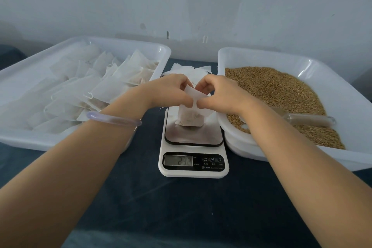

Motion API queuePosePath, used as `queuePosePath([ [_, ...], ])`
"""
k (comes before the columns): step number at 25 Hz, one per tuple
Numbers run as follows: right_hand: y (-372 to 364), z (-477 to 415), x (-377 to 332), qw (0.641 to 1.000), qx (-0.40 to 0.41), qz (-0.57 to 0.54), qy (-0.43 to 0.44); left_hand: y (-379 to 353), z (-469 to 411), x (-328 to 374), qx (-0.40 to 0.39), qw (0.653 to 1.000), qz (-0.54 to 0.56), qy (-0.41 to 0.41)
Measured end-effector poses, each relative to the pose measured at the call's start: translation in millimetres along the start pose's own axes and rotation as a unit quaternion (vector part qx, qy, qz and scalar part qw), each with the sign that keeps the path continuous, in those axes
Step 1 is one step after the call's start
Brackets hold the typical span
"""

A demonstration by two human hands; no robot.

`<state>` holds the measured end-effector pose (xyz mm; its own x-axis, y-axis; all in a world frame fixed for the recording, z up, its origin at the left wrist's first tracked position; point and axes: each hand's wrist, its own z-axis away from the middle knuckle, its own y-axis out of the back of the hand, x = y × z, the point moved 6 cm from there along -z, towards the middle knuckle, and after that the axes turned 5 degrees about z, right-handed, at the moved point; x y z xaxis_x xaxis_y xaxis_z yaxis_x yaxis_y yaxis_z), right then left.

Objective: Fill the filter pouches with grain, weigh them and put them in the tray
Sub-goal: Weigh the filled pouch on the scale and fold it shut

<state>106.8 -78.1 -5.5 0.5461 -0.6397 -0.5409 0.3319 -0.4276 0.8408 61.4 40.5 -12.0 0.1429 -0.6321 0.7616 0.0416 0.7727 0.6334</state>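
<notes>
Head view, read from left to right. At the far left a white plastic tray [40,143] stands on the dark blue bench [181,207]; it holds a loose heap of filled filter pouches [84,90], lying flat and overlapping, some with a drawstring loop showing. The left forearm crosses in front of this tray's near right corner and wears a clear bangle [113,120] at the wrist.

The left grip [169,90], a bare hand, has its fingers curled and pinches the left side of the top of one filter pouch [191,117]. This pouch stands upright on the platform of the digital scale [194,139], at the centre of the bench between the two trays; its lower part bulges with contents and touches the platform, while its white upper flap is drawn up between the hands. The scale's display [178,160] is lit, but the digits are too blurred to read. Behind the hands, against the wall, lies a small pile of flat empty pouches [189,69].

The right grip [217,94], likewise bare, pinches the right side of the same flap, thumb and fingers curled, just beside the left grip.

At the right stands a second white tray [261,54], filled with brown grain [281,94]. A clear scoop [308,120] lies in the grain near the front, its bowl partly hidden by the right forearm.
</notes>
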Motion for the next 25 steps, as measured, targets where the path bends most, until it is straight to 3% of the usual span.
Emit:
queuePosePath([
  [25, 0.2, 5.2, -2.8, 1.0, -0.015, 0.022, 0.006, -2.3, -2.6, -3.7, -0.001, 1.0, -0.031, 0.001],
])
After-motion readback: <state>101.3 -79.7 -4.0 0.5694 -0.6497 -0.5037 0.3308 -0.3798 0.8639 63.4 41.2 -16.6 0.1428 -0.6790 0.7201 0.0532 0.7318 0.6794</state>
